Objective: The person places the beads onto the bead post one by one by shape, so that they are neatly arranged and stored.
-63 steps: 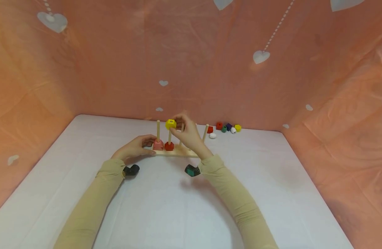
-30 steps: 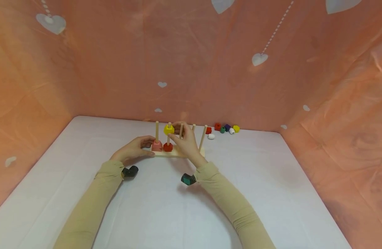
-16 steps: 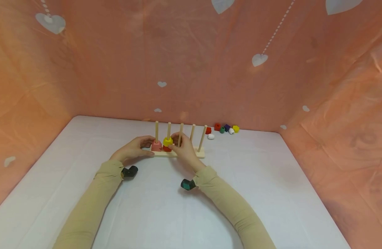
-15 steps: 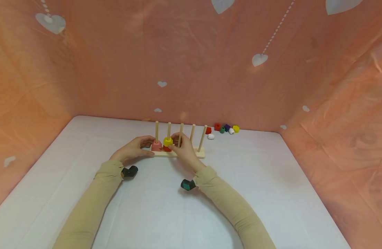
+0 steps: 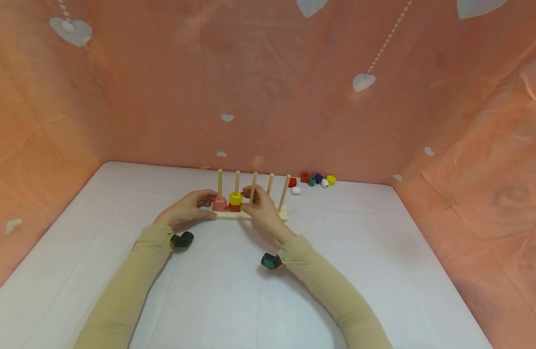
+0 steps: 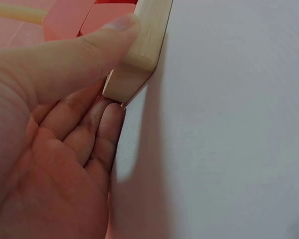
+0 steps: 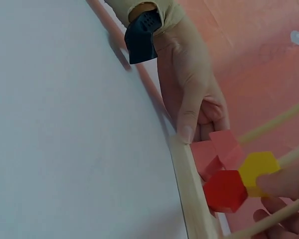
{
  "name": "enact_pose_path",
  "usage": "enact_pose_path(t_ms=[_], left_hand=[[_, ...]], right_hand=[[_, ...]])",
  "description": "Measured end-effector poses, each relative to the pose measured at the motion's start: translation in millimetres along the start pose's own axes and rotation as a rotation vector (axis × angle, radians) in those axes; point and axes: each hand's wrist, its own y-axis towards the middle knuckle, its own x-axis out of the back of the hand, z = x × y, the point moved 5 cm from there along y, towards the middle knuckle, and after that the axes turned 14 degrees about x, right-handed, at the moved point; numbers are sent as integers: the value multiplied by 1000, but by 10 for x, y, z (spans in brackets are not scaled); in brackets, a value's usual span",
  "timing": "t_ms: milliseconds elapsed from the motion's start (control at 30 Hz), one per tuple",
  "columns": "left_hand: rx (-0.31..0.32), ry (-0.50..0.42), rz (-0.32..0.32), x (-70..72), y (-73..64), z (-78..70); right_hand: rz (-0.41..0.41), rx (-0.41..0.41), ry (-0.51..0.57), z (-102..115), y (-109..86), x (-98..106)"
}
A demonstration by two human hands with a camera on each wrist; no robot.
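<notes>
My left hand (image 5: 184, 207) grips the left end of a wooden peg stand (image 5: 231, 216); in the left wrist view its thumb (image 6: 79, 59) lies on the board, with the fingers behind the end. Pink beads (image 5: 219, 205) sit low on the leftmost peg. On the second peg a yellow hexagonal bead (image 5: 235, 198) rests on a red hexagonal bead (image 7: 225, 191). My right hand (image 5: 264, 211) is just right of the yellow bead, thumb and fingers spread around the third peg; in the right wrist view the thumb (image 7: 284, 183) overlaps the yellow bead.
At the back right lie several loose beads: a red bead (image 5: 305, 177), a green bead (image 5: 312, 181), a purple bead (image 5: 318, 179), a yellow bead (image 5: 331, 180) and a white bead (image 5: 296, 191). A pink cloth (image 5: 268, 97) surrounds the white table (image 5: 224, 291).
The yellow bead has slid down the second peg onto the red one. My right hand lowered with it, then let go and shifted slightly right. My left hand stays at the stand.
</notes>
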Motion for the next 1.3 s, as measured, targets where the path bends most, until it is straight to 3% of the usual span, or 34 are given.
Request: enact_pose_path(t_ms=[267,400,500,667,867,1067,1300], left_hand=[[6,-7,3,7,-10,2],[15,-14,1,-4,-14,-12],[13,-3,3,-9,-15,-19],[18,13,-1,-9,-12,-18],[19,0,-6,-1,-10,-5],[34,21,-22,10,-11,19],[8,43,-20,-1,-2,13]], right_hand=[[42,60,-29,-164,-81,117],[47,74,-85,-117,-189,251],[62,83,-70,-74,-275,400],[54,79,-17,-62,-405,788],[-52,17,-105,-166,-520,1407],[-153,17,-180,-411,-523,1992],[-163,-70,-255,-539,-497,2392]])
